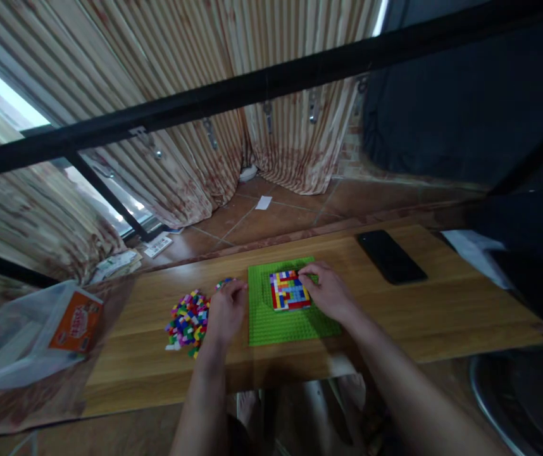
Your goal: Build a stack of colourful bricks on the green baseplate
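Note:
A green baseplate [276,323] lies on the wooden table [442,310] in front of me. On its upper right part stands a square block of small multicoloured bricks [288,291]. My right hand [328,292] rests against the block's right edge, fingers curled onto its top corner. Left of the plate lies a heap of loose coloured bricks [187,319]. My left hand [226,310] is at the heap's right side, fingers bent together in a pinch; what it holds is too small to make out.
A black phone [390,255] lies flat at the table's far right. A clear plastic bag with an orange card [38,332] sits at the left end. Black bars cross overhead, with curtains and a tiled floor beyond the table.

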Tool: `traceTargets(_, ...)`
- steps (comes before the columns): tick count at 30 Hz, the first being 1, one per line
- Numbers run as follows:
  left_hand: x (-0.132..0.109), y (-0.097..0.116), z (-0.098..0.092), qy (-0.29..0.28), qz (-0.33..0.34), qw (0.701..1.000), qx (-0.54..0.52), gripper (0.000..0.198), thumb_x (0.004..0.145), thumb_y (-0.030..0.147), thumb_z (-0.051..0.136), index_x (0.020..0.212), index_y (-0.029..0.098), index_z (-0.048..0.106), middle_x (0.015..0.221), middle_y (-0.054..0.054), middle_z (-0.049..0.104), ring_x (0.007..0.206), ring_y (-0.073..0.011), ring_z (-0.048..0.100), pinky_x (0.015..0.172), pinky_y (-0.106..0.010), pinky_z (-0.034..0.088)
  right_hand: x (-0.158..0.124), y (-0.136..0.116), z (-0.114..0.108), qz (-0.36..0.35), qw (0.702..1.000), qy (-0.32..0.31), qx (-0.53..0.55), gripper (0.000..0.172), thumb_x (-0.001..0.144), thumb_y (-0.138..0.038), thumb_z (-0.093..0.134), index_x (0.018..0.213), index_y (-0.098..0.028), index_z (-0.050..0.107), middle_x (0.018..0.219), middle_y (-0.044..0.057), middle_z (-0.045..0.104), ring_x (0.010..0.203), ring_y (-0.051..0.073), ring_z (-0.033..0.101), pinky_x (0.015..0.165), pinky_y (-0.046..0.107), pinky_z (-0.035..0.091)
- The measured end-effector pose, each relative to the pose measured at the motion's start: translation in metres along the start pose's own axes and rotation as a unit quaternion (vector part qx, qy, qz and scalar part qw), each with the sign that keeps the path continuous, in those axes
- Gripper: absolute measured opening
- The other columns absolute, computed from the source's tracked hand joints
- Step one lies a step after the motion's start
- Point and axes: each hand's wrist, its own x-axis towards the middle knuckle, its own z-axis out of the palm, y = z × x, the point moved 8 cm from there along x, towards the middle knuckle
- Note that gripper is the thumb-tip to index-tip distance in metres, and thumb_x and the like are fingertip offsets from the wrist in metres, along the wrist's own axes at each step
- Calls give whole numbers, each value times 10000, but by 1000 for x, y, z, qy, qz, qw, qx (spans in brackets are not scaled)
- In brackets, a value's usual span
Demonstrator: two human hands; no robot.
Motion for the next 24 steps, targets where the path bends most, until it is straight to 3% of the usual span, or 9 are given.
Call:
traceTargets(5, 18, 10, 26, 40, 5, 999, 3, 302, 811, 158, 481, 1057, 161, 656, 1075, -115, 679, 1022, -219, 629, 948, -395, 493, -1, -5, -3, -1, 999, -14, -37, 181, 881, -265, 532, 904, -177, 689, 986, 94, 646, 972, 191, 588, 909, 314, 434)
traceTargets(11, 31, 3, 52, 72, -59, 996, -3, 377, 890, 288, 447, 1216, 130, 552, 1265, -172, 594, 1247, -253, 526, 1093, -457, 389, -5, -9, 0, -7, 999, -36, -19, 212, 896, -284, 507, 911, -171, 685, 962, 93, 654, 915, 183, 598, 860, 293, 438)
traceTargets(15, 27, 0, 53, 92, -44, 994, 35, 431, 910, 330, 421, 1258, 89, 498, 1365, -223, 501, 1354, -273, 415, 1148, -469, 312, -7, -10, -1, -17, 999, -40, -3, 232, 895, -314, 496, 900, -183, 687, 931, 83, 661, 861, 180, 605, 806, 293, 447)
traceTargets(24, 20, -23, 35, 118, -84, 986, 78, 394, 917, 312, 400, 1227, 88, 495, 1295, -242, 536, 1309, -291, 457, 1117, -496, 347, -7, -10, 4, -29, 999, -41, 2, 261, 895, -339, 478, 898, -186, 690, 939, 77, 663, 813, 164, 619, 770, 287, 462)
